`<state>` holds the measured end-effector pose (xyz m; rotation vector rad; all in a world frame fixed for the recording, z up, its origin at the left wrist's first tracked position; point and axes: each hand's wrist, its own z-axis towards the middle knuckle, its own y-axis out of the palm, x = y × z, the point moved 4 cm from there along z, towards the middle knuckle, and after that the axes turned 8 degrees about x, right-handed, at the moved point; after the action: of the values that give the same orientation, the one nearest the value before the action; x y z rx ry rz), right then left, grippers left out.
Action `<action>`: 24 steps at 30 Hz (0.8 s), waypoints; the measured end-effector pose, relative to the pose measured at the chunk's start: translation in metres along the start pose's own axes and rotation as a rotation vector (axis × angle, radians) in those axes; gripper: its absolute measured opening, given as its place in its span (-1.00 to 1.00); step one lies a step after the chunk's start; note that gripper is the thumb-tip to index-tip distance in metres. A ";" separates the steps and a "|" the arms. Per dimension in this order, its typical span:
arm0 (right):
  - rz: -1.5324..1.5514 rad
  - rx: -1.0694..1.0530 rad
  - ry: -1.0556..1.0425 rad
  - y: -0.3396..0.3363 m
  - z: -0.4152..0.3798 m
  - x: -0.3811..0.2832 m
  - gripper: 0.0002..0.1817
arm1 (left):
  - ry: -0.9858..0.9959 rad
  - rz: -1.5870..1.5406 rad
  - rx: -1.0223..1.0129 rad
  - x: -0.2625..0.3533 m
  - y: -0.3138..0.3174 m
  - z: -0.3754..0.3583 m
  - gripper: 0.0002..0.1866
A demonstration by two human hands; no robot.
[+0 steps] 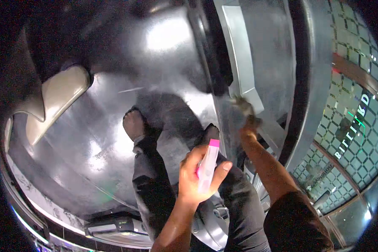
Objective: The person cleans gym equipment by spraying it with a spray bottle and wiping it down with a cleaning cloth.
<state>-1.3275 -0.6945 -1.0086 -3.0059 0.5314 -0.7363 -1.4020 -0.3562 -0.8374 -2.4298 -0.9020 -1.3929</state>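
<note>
My left hand [195, 172] is closed around a pink and white stick-like object [208, 166], held upright above my legs, with its bright pink end pointing up. My right hand [248, 115] is at the right, by the edge of the dark shiny surface and near a light grey angled panel [244, 50]. It is smeared by motion, so its fingers and anything in them are unclear. The dark shiny surface [71, 168] lies beneath my feet and shows bright reflections.
A beige curved piece [61, 98] stands at the left. Below me are my bare feet and dark trousers. A thick dark curved rim [302, 84] runs down the right side, with a tiled, lettered glass front [353, 126] beyond. A grey device [117, 227] sits at the lower left.
</note>
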 end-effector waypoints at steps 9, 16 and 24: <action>0.063 -0.011 0.071 0.180 -0.095 0.039 -0.41 | -0.071 -0.062 -0.003 0.004 0.015 -0.005 -0.62; 0.531 0.387 0.014 0.139 -0.033 0.032 -0.39 | -0.049 -0.021 0.029 -0.007 0.017 -0.009 -0.63; 0.355 0.068 0.113 0.077 -0.002 0.002 -0.44 | 0.015 0.091 -0.044 -0.012 0.035 -0.014 -0.62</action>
<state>-1.3512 -0.7676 -1.0120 -2.7073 0.9872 -0.8736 -1.3958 -0.3949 -0.8362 -2.4560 -0.7557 -1.4107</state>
